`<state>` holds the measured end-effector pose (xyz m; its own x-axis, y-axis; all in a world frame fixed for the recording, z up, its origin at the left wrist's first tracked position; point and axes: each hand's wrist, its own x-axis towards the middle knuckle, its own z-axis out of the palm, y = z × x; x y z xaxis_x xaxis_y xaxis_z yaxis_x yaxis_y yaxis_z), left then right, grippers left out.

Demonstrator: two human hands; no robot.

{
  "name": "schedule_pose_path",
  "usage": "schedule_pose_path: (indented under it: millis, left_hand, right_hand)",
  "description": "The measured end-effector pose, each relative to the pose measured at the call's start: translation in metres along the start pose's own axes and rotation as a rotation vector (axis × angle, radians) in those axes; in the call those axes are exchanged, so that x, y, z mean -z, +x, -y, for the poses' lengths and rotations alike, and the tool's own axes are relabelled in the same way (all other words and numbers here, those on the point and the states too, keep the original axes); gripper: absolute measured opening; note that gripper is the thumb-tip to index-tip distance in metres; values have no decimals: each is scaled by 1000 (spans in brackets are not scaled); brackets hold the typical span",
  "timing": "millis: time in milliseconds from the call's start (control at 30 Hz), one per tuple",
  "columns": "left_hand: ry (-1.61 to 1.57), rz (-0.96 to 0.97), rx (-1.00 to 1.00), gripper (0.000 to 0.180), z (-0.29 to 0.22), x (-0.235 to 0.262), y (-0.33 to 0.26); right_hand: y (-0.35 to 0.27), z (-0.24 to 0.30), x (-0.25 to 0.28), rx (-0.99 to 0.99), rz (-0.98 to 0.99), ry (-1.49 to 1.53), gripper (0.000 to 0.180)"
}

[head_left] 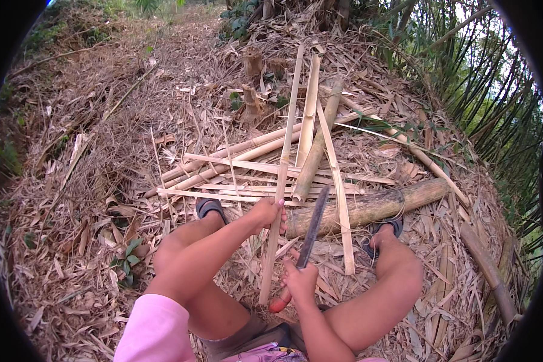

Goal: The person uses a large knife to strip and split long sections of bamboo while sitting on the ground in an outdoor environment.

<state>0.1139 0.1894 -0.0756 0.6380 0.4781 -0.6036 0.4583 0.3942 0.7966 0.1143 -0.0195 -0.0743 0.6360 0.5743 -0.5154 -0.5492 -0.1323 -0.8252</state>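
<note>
Pink cloth covers the person's left upper arm as a sleeve (154, 332), nearest the lower edge, beside bent bare knees. Between the knees, the right hand (300, 282) has its grip closed around the handle of a long knife (314, 228); the handle's reddish end sticks out below the fist, and the dark blade slants up and to the right, apart from the held piece. A little farther out, the left hand (266, 215) has its grip shut around a long pale bamboo strip (288, 151), held nearly upright, its lower end near the knife handle; whether that end touches the ground I cannot tell.

I read this as hand-working the strip, at a moment of steadying or sizing it up rather than cutting. A cut from here would call for a firm left grip clear of the edge, and the blade turned in toward the strip.

Just beyond the hands, a thick bamboo log (368, 208) lies crosswise between the sandalled feet, with another long strip (336, 181) leaning across it. Past it rest a round pole (320, 142) and a broad split piece (309, 114). Farther back stand cut stumps (253, 102) amid dry leaf litter (90, 211), and green bamboo stems (495, 102) at the right.
</note>
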Motion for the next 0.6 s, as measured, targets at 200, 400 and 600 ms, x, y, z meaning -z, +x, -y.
schedule_pose_path:
  millis: [200,400,600]
  left_hand:
    - [-234,-276,-35,36,54,4,63]
    - [-890,-282,-118,40,62,11,104]
    - [-1182,-369,-99,42,77,70,152]
  right_hand:
    - [-43,69,31,19,133,17,31]
    - [-51,166,73,150,194,-234,28]
    - [-49,168,81,129,66,-172,30]
